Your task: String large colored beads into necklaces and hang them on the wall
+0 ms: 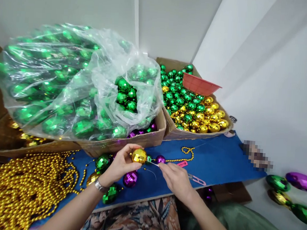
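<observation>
My left hand (120, 163) pinches a shiny gold faceted ball (139, 156) between thumb and fingers. A small green bead (149, 159) sits right beside that ball. My right hand (176, 180) is closed at the fingertips on a thin whitish strand (153, 163), which runs straight from the bead; whether it is a string or a needle I cannot tell. Below the hands lies a large purple ball (130, 179), with a green ball (110, 194) near my left wrist. Another, smaller purple ball (160, 159) rests behind my right fingers, beside a gold bead chain (188, 154).
Gold bead strands (22, 186) are heaped at the left of the blue table (214, 151). Behind stand a clear bag (65, 83) of green balls and a cardboard box (166, 119) of green and gold balls, holding a red basket (201, 84). Pink scissors (197, 179) lie at right.
</observation>
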Motion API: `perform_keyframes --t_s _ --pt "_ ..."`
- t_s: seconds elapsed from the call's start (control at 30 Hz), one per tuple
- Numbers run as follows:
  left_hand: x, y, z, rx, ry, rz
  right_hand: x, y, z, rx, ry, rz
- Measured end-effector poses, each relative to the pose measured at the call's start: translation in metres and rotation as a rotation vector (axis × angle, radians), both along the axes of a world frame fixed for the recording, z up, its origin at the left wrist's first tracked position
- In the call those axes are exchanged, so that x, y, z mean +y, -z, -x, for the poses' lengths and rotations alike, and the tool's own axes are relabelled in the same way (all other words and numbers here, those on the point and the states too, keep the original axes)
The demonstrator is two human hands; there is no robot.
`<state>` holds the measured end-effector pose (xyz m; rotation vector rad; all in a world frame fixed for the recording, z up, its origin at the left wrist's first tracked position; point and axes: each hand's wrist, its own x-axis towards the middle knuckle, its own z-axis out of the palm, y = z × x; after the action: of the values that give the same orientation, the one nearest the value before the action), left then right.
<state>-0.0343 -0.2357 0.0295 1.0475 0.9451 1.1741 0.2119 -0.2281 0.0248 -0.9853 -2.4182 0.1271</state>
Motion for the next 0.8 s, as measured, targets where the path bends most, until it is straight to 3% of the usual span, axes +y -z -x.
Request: perform_keyframes --t_s 0.2,0.3,0.4,0.5,0.53,0.67,0.8 --pt "-0.013 0.006 -0.012 -0.119 0.035 0.071 -0.005 0.009 0.013 0.019 -0.036 0.034" --pt "-0.026 0.010 -0.001 -0.053 0.115 0.048 -0.010 0.017 0.015 0.122 -0.065 0.104" --pt "-0.042 0.025 0.041 0.359 0.045 0.058 -0.012 0.026 0.010 0.187 -0.058 0.119" --pt "-0.056 0.050 0.102 1.020 -0.251 0.109 -0.011 0.033 0.004 0.170 -0.070 0.113" --pt "-0.059 0.059 0.122 1.128 -0.332 0.146 -0.012 0.035 0.003 0.164 -0.076 0.110" --pt "-0.060 0.093 0.181 1.380 -0.454 0.255 -0.013 0.040 0.006 0.159 -0.071 0.085" --pt "-0.054 0.113 0.207 1.531 -0.483 0.340 -0.014 0.041 0.011 0.148 -0.072 0.065"
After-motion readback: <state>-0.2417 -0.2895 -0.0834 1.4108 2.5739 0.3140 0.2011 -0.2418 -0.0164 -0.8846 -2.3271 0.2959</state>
